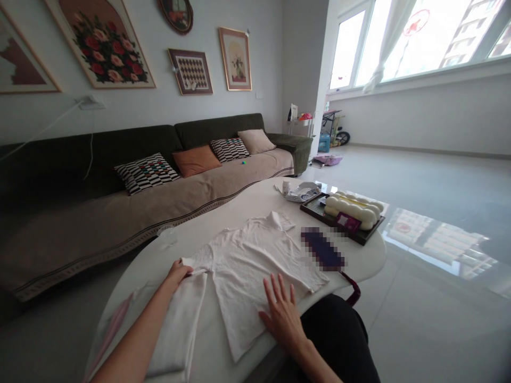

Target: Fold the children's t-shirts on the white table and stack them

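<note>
A white short-sleeved T-shirt (pixel 247 276) is laid out flat on a white oval tabletop (pixel 223 207), its collar turned toward the far side and its body spread nearly free of creases. The right hand (pixel 281 314) is held open, fingers (pixel 277 290) spread and pressed flat against the shirt's near right part, with no pinch seen. The left hand (pixel 178 273) is laid over the shirt's left sleeve, fingers lightly curved; whether cloth is pinched there cannot be told from this view. Beneath the left forearm lies a folded white cloth (pixel 175 330), with a pale pink fabric (pixel 109 338) at the tabletop's near edge; whether that cloth is joined to the shirt cannot be told.

The thin knit is judged light, soft and limp, likely to slide on the smooth tabletop and to bunch if dragged. It would best be taken by the hem or shoulder seams, with the flat of the hand smoothing it.

Beyond the shirt, a dark tray (pixel 315 208) holds a puffy cream-coloured padded object (pixel 351 210). A pixelated dark item (pixel 322 248) lies just beside the shirt, and a crumpled packet (pixel 299 191) sits farther off.
</note>
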Available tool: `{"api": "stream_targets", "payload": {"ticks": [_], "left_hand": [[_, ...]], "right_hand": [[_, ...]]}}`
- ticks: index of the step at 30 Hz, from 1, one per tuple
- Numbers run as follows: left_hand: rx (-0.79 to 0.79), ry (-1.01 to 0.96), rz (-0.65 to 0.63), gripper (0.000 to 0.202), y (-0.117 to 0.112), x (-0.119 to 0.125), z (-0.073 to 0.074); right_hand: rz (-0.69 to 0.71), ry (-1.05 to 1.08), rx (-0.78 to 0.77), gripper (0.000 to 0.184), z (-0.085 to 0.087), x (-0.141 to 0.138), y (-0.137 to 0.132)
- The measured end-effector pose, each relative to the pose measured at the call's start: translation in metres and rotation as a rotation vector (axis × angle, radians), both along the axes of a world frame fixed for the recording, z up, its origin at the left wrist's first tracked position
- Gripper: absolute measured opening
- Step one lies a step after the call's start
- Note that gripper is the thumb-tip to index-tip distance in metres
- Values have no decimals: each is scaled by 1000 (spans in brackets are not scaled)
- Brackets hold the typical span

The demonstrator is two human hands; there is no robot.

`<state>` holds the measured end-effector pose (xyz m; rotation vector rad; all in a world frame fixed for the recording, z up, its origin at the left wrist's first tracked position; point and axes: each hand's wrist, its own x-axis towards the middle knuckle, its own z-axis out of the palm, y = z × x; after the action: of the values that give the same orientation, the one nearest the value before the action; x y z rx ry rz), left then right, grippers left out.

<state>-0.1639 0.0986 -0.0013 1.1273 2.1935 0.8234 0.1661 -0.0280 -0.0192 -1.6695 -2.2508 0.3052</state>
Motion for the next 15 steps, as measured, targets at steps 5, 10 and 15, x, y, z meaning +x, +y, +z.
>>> {"api": "stream_targets", "payload": {"ticks": [5,10,15], "left_hand": [[-54,-165,-26,72,1,2,5],[-110,-237,-60,55,5,1,11],[-82,-186,-95,58,27,1,26]], "right_hand": [[342,112,12,54,-15,-64,-35],[272,69,113,32,-46,-91,-42],[181,19,36,24,-18,-81,-27]]}}
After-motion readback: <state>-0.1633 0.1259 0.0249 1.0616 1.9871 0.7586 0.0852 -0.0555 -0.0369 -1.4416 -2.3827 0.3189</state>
